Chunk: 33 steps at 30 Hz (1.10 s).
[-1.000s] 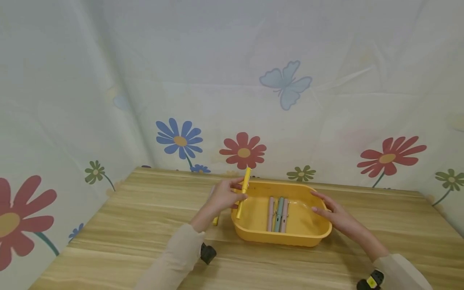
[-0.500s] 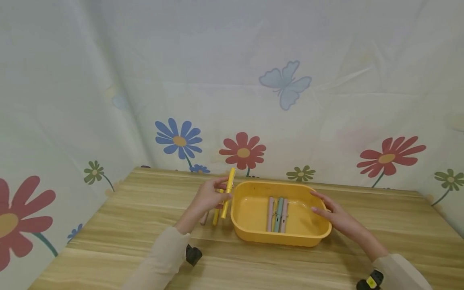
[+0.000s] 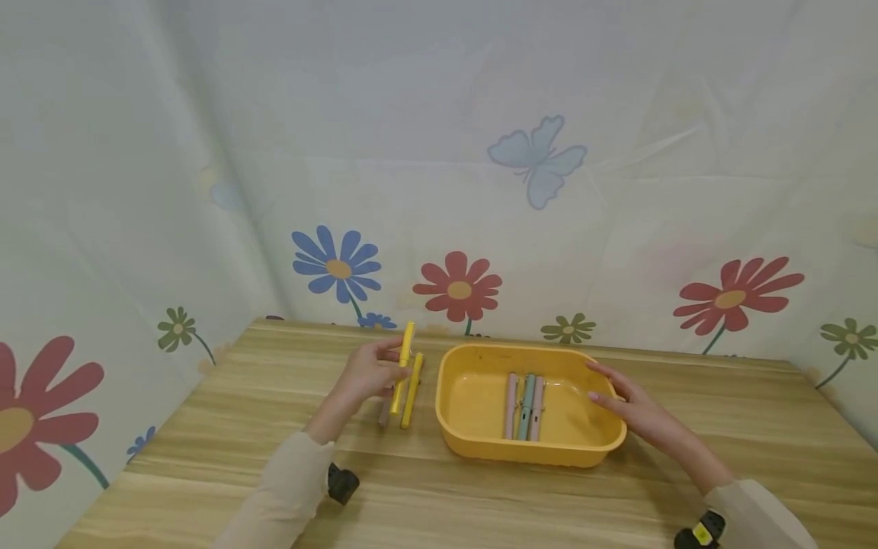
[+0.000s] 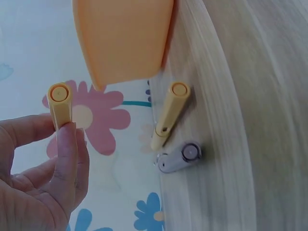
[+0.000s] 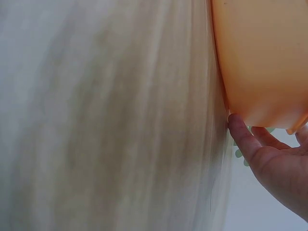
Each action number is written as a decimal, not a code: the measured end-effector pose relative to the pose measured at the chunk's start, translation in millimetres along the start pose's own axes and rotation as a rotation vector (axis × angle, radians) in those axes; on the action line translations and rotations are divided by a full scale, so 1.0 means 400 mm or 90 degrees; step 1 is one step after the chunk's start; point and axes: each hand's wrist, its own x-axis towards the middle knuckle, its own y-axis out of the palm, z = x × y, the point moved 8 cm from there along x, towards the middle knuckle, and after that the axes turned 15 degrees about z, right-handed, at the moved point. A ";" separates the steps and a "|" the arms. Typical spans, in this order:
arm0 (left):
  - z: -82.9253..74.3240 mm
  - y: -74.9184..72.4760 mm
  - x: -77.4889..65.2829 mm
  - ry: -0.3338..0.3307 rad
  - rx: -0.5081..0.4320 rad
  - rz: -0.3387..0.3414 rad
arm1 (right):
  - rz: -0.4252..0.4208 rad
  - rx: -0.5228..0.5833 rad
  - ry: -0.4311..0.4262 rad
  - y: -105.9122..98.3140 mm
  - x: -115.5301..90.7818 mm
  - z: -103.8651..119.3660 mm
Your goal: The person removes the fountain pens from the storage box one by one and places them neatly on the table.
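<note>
My left hand (image 3: pixel 366 374) pinches a yellow pen (image 3: pixel 403 366) between thumb and fingers, raised above the table and tilted. Beside it on the tabletop lies another yellow pen (image 3: pixel 411 393). A greyish-pink pen (image 4: pixel 180 158) lies next to that one, partly hidden behind the held pen and hand in the head view. To the right stands a yellow plastic tub (image 3: pixel 569 454). Inside it are a pink pen (image 3: pixel 511 404), a teal pen (image 3: pixel 526 408) and a second pink pen (image 3: pixel 538 408), side by side. My right hand (image 3: pixel 634 404) holds the tub's right rim, thumb over the inner side.
The wood-grain table (image 3: pixel 439 503) reaches back to a pale cloth backdrop (image 3: pixel 411 152) printed with flowers and a butterfly. Black wrist cameras sit at the left cuff (image 3: pixel 343 484) and right cuff (image 3: pixel 700 531).
My left hand has moved left with the yellow pen, from over the tub's left edge to above the pens on the table. The right hand and tub have stayed put.
</note>
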 end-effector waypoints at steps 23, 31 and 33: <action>0.094 -0.062 0.025 -0.052 0.019 0.009 | -0.002 -0.012 0.012 -0.003 -0.001 -0.002; 0.101 -0.073 0.030 -0.052 0.042 0.015 | -0.003 -0.015 0.022 -0.004 0.000 -0.004; 0.106 -0.074 0.033 -0.052 0.041 0.017 | -0.004 -0.014 0.024 -0.005 0.000 -0.004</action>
